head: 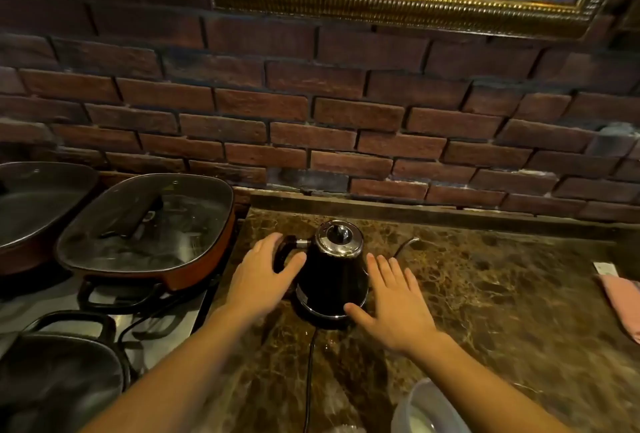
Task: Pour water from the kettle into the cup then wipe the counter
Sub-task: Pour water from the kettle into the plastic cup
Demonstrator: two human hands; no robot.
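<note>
Kettle [332,273]: black body, chrome lid ring & base. Bench [502,311]: dark brown marble w/ tan veining. Cloth [621,304] at bench's right edge: pink. Pan [145,224] off bench's left edge: red-orange sides. Wall [311,110]: red-brown brick. Frame [398,3]: gold.

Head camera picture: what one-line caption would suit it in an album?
Two open hands, left by the handle and right beside the body, close in on a black kettle standing on a marble counter.

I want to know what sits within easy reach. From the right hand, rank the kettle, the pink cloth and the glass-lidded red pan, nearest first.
From the right hand:
1. Kettle, just left of it, by the fingertips.
2. Pink cloth, far right at the counter edge.
3. Red pan, far left on the stove, beyond the kettle.
</note>
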